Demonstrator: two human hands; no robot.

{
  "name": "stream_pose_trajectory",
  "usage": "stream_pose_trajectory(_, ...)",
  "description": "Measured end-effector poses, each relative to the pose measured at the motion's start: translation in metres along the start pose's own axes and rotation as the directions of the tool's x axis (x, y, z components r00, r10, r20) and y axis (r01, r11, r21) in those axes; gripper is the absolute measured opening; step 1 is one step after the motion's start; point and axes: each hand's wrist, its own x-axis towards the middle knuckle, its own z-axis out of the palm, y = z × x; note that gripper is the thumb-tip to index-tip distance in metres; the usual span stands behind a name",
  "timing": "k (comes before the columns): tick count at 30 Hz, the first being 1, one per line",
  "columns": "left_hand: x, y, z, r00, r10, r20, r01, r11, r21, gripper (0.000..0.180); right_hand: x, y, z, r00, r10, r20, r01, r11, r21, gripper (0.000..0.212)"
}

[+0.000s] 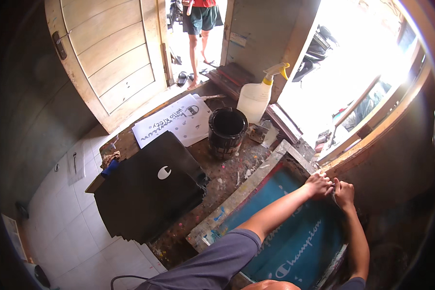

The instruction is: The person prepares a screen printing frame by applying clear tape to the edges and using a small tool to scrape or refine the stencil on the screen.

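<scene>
A screen-printing frame (212,220) with a teal mesh (275,193) lies at the right of the table, pale lettering showing in the mesh. At its far right corner, my left hand (319,184) is closed, fingers curled, right over the frame's edge. Close beside it my right hand (344,194) is closed too, thumb up. A thin pale strip shows between the two hands; its kind is too small to tell. My left forearm crosses above the mesh and hides part of it.
Left of the frame lies a stack of black fabric pieces (140,193) with a white print. Behind are printed paper sheets (169,121), a dark paint-stained can (227,133) and a spray bottle (256,99). Someone's legs (194,58) show in the doorway beside an open door (111,53).
</scene>
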Motion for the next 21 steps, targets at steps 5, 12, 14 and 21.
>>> stream_pose_trajectory(5,0.000,0.006,0.007,0.999,-0.017,-0.048,0.016,1.000,-0.026,0.037,-0.001,-0.009,-0.005,1.000,0.005,0.008,-0.005,1.000,-0.010,0.053)
stream_pose_trajectory(12,0.008,0.004,0.021,1.000,0.015,-0.007,-0.015,1.000,-0.004,0.037,0.008,0.004,-0.011,0.949,0.201,0.244,-0.125,0.947,-0.296,0.064)
stream_pose_trajectory(14,0.015,-0.001,0.020,0.998,0.015,0.064,-0.017,0.999,0.032,0.043,0.000,-0.024,-0.032,0.922,0.300,0.245,-0.238,0.938,-0.251,0.060)
stream_pose_trajectory(21,-0.020,0.020,-0.053,0.994,-0.015,0.107,0.021,0.998,-0.060,0.063,-0.220,-0.073,-0.071,0.993,-0.104,-0.058,0.110,0.986,0.121,0.036)
